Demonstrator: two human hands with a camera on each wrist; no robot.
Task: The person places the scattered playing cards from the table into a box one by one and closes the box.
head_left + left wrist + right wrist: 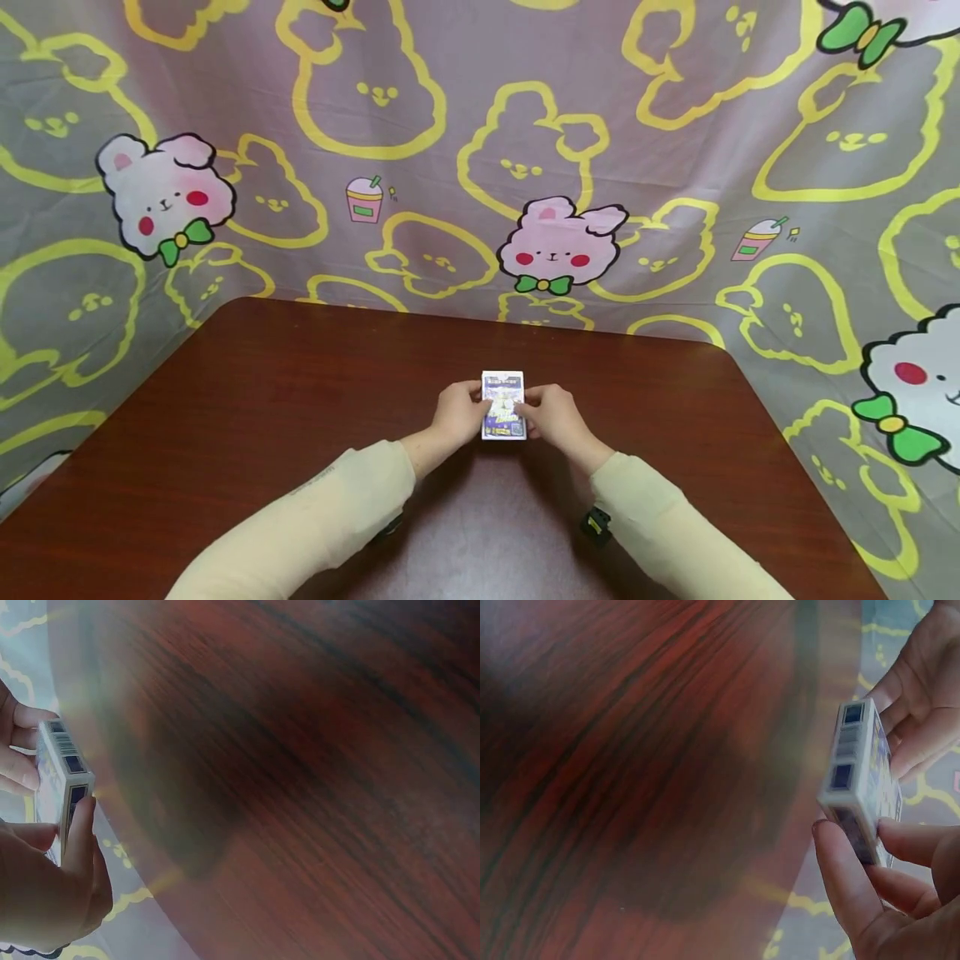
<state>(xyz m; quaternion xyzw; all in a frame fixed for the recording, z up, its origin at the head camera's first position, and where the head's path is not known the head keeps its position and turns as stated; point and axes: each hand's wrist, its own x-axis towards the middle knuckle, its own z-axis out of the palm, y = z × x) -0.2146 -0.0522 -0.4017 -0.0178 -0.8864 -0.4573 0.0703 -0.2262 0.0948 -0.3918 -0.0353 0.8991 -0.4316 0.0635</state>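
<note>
A small, flat card box [503, 407] with a white border and a blue-purple printed front is held up over the table, its front facing the head camera. My left hand [459, 413] pinches the box's left edge, thumb on the front and fingers along the side and behind. On the opposite edge, my right hand [559, 420] grips it the same way. In the left wrist view, the box [66, 776] shows a barcode on its narrow end. Dark panels mark the sides of the box [859, 780] in the right wrist view. It looks closed; its back is hidden.
A dark reddish-brown wooden table [300, 383] with rounded far corners lies beneath both arms. Grey cloth [420, 183] printed with yellow outlines and white bunny faces hangs behind it and along both sides. A black device [597, 525] sits under the right forearm.
</note>
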